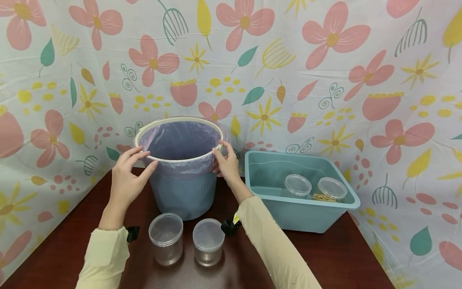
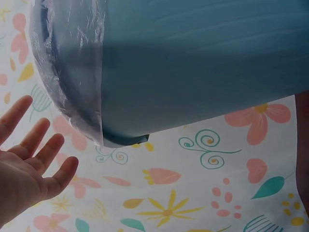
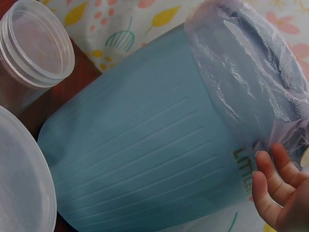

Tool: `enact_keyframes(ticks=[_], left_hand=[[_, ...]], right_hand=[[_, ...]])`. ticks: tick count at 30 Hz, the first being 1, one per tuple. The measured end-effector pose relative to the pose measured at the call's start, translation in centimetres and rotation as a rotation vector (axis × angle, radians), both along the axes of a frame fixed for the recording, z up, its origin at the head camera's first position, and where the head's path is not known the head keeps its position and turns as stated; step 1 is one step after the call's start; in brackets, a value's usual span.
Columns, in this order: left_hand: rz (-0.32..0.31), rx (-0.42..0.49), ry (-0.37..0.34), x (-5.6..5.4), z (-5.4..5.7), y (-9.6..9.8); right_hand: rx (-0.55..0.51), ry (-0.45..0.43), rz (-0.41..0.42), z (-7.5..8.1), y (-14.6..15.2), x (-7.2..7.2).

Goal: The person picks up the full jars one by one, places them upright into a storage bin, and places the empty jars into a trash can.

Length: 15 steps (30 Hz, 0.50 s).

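A blue trash can (image 1: 184, 196) stands on the table, lined with a thin translucent purple trash bag (image 1: 202, 166) folded over its top. A white ring (image 1: 177, 119) circles the mouth over the bag. On the near left of the mouth, my left hand (image 1: 127, 176) has its fingertips at the ring, fingers (image 2: 36, 145) spread and nearly straight. My right hand (image 1: 228, 164) pinches the ring at its right side between thumb and index finger. Its other fingers (image 3: 275, 183) bend loosely beside the bag's folded edge and the lettering on the can.
Two clear plastic jars, a taller jar (image 1: 167, 241) and a shorter lidded jar (image 1: 208, 245), stand in front of the can. To the right, a blue-green basin (image 1: 299, 212) contains two clear lidded containers, one with tan pieces (image 1: 323, 197). A flowered cloth (image 1: 267, 80) hangs behind the table.
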<state>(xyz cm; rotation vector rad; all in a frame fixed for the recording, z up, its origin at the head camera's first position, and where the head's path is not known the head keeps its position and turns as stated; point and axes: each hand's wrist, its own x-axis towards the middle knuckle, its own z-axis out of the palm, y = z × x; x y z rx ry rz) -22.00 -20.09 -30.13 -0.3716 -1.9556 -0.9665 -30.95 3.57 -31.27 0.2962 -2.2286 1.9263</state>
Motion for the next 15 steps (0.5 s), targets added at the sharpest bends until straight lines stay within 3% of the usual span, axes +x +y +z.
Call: enact_keyframes(ticks=[15], left_hand=[[-0.002,-0.009,0.050,2.8,-2.2,1.2]], right_hand=[[-0.005,0.004,0.001,-0.1,-0.1,-0.2]])
